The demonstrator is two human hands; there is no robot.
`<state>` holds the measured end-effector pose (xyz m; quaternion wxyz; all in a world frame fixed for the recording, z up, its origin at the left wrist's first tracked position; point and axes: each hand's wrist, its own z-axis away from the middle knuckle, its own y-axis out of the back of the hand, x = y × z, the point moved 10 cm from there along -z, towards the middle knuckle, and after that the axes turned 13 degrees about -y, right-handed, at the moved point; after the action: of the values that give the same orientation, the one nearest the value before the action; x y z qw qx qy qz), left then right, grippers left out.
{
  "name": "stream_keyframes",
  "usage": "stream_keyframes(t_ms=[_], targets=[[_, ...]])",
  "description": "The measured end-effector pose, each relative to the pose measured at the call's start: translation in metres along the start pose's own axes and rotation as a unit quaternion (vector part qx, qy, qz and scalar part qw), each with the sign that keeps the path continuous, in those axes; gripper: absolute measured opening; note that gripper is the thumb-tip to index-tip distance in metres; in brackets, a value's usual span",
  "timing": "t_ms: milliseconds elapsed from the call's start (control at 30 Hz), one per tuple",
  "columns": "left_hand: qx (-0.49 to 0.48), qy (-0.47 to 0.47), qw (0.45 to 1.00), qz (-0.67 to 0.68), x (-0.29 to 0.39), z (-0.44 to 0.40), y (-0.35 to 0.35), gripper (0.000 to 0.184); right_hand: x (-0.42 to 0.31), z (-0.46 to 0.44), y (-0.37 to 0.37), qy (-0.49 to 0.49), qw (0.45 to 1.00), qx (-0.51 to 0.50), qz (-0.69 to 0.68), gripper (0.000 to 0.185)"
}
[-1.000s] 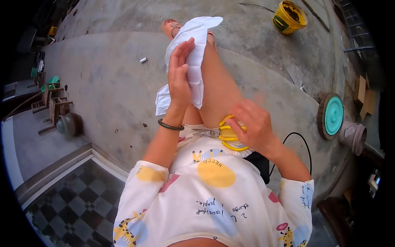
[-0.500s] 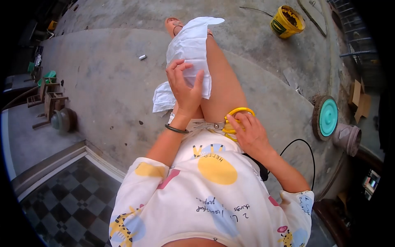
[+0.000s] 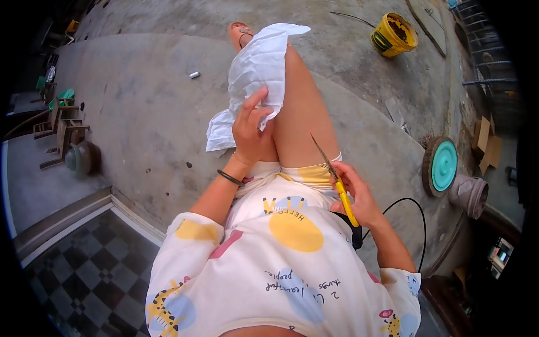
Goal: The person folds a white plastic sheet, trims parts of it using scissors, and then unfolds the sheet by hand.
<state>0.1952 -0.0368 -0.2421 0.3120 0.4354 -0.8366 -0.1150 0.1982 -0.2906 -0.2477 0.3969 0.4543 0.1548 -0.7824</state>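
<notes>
A white cloth lies draped over the lower legs, and a second part of it hangs down at the left. My left hand is closed on the cloth's near edge, where the fabric bunches between thumb and fingers. In my right hand is a pair of scissors with yellow handles. The blades look closed and point up and to the left, above the thigh. Part of the handles is hidden by the fingers.
A yellow bucket stands at the upper right on the concrete floor. A small white cylinder lies left of the cloth. Wooden stools are at the left. A round turquoise lid and a black cable are on the right.
My right hand has lifted the scissors from the lap and turned them from lying sideways to pointing up. My left hand has closed from spread fingers onto the cloth's near edge.
</notes>
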Motion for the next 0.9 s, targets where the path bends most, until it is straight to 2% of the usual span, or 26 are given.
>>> stream_keyframes(t_ms=[100,200,300,400,600,700,800,900], targets=[[0.017,-0.032,0.999,0.024,0.023,-0.009,-0.005,0.029,0.004,-0.008,-0.020,-0.087,0.980,-0.069,-0.165,0.075],[-0.018,-0.072,0.995,0.060,0.073,-0.032,-0.016,0.028,-0.010,-0.006,-0.023,-0.068,0.957,-0.111,-0.260,0.070],[-0.065,-0.093,0.993,0.035,0.095,-0.030,-0.042,0.031,-0.009,0.005,-0.004,-0.040,0.964,-0.066,-0.255,0.065],[-0.129,-0.064,0.990,-0.001,0.088,-0.021,-0.059,0.034,0.014,0.014,0.011,-0.078,0.972,-0.013,-0.222,0.100],[-0.119,-0.053,0.991,0.008,0.080,-0.003,-0.065,0.041,0.045,0.017,0.002,-0.143,0.938,-0.078,-0.307,0.073],[-0.106,-0.056,0.993,0.006,0.080,-0.003,-0.067,0.037,0.053,0.008,0.006,-0.125,0.937,-0.076,-0.318,0.064],[-0.108,-0.051,0.993,0.006,0.080,-0.003,-0.068,0.035,0.041,0.005,0.013,-0.077,0.952,-0.072,-0.287,0.062],[-0.110,-0.055,0.992,-0.002,0.081,-0.002,-0.070,0.036,0.041,0.001,0.013,-0.077,0.946,-0.090,-0.302,0.063]])
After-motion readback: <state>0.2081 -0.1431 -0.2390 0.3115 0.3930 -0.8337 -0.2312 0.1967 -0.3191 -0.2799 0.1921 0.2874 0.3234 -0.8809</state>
